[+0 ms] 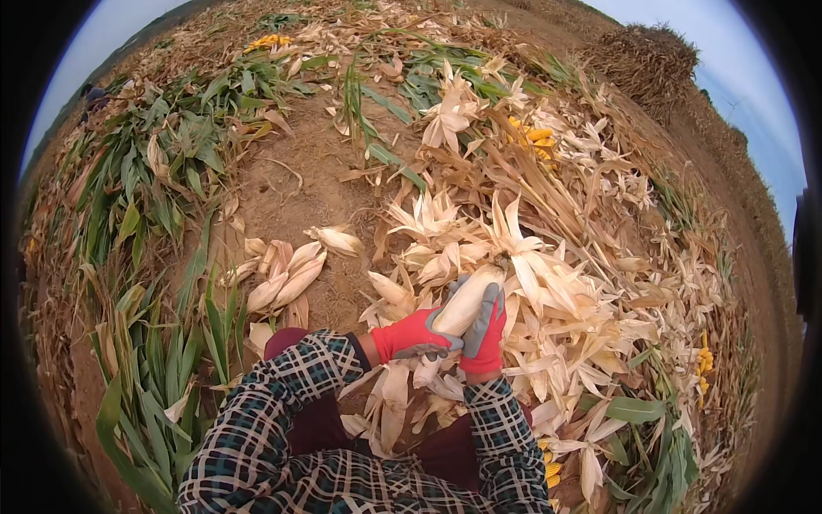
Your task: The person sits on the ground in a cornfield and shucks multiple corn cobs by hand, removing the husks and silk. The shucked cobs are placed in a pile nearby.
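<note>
An ear of corn [469, 300] in its pale dry husk lies slanted between my two gloved hands, above my knees. My left hand [413, 335], in a red and grey glove, is closed round its lower left side. On the other side my right hand [486, 334], gloved alike, grips it with the thumb laid along the husk. Just beyond the ear's far end, opened pale husks [524, 248] fan out on the heap. Several ears still in their husks [291, 276] rest on the soil to the left of my hands.
Loose dry husks [565, 343] pile up at my right. Bare yellow cobs [535, 137] lie in the husks farther off, with more yellow cobs [704, 364] at the right. Green corn stalks [163, 368] cover the left side. Brown soil [321, 184] runs up the middle. A stack of dry stalks [648, 64] stands far right.
</note>
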Action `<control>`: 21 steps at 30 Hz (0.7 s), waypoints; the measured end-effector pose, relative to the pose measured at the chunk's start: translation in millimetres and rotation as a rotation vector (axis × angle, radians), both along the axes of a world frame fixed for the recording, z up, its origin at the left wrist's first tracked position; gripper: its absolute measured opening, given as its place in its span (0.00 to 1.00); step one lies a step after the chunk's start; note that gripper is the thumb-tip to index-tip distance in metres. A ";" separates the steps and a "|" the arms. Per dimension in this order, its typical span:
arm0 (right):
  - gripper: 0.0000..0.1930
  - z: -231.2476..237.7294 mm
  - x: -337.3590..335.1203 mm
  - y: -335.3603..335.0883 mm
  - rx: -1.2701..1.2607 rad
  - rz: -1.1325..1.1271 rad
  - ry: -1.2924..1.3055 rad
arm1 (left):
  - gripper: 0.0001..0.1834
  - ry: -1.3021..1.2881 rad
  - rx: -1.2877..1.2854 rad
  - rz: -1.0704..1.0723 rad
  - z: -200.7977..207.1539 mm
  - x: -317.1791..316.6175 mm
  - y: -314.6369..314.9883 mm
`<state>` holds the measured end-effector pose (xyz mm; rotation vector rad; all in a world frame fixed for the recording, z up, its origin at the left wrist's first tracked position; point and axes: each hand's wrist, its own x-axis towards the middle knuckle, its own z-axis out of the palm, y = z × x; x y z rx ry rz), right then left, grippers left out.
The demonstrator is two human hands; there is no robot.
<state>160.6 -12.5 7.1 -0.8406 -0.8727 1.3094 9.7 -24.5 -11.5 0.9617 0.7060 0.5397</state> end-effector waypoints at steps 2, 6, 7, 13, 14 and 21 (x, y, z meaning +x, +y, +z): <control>0.21 11.7 7.4 2.1 0.123 -0.045 -0.097 | 0.43 -0.036 0.166 0.114 -4.9 0.2 -1.0; 0.21 25.2 25.1 5.6 0.226 -0.070 -0.266 | 0.42 -0.001 0.194 0.117 -6.7 1.0 1.2; 0.21 19.7 32.7 7.7 0.241 -0.089 -0.351 | 0.41 0.020 0.229 0.144 -5.3 0.8 0.6; 0.19 24.7 47.2 7.8 0.173 -0.068 -0.424 | 0.37 -0.066 0.148 0.141 3.1 -8.9 2.3; 0.18 24.4 46.9 8.6 0.184 -0.060 -0.429 | 0.37 -0.064 0.116 0.131 5.5 -10.8 3.2; 0.14 26.3 34.6 5.6 0.156 0.002 -0.241 | 0.38 -0.044 0.303 0.192 -5.0 -9.8 8.9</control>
